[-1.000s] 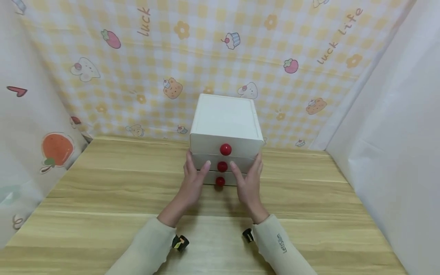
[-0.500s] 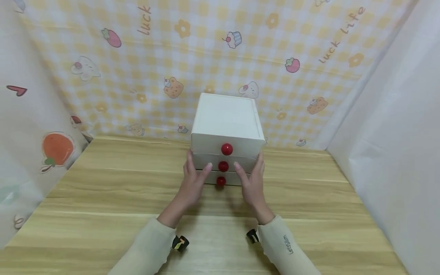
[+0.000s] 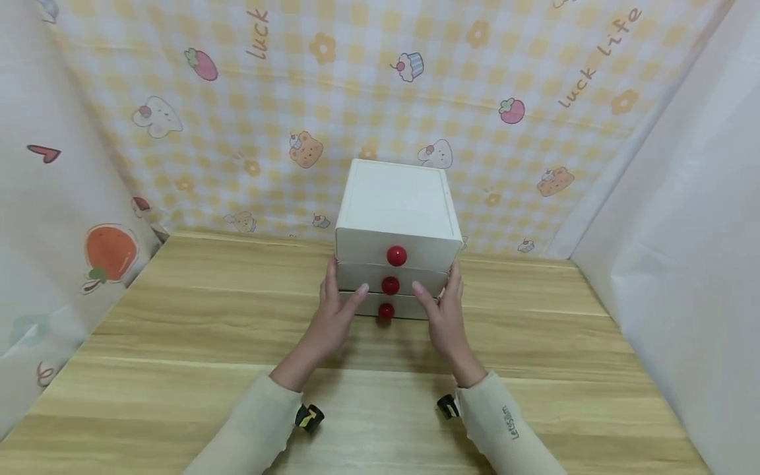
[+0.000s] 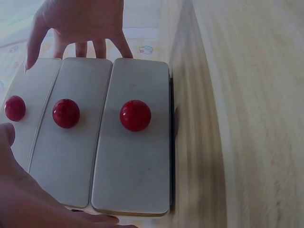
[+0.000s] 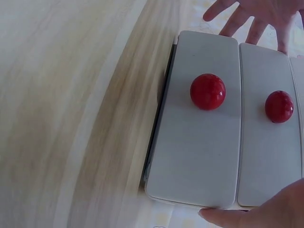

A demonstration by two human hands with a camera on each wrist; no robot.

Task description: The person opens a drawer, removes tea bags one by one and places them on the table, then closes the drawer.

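Observation:
A white three-drawer box [image 3: 399,198] stands on the wooden table, each drawer front bearing a round red knob [image 3: 396,256]. My left hand [image 3: 331,321] is at the box's left side, its fingers along the side wall and its thumb beside the middle drawer's front. On the opposite side is my right hand [image 3: 446,323], its thumb likewise in front of the middle drawer. In the left wrist view, the right hand's fingers [image 4: 122,46] look straight and spread at the box's edge. Straight fingers of the left hand show in the right wrist view too. All drawers look closed.
The wooden table [image 3: 237,316] runs up to a yellow checked cloth [image 3: 237,132] behind the box. White cloth hangs at the left [image 3: 47,218] and right [image 3: 683,198]. Black wrist straps [image 3: 309,417] show at both sleeves.
My right hand has shifted to the right, its thumb now farther from the middle knob. The left hand has moved slightly outward. The box keeps its place while the whole head view shifts a little.

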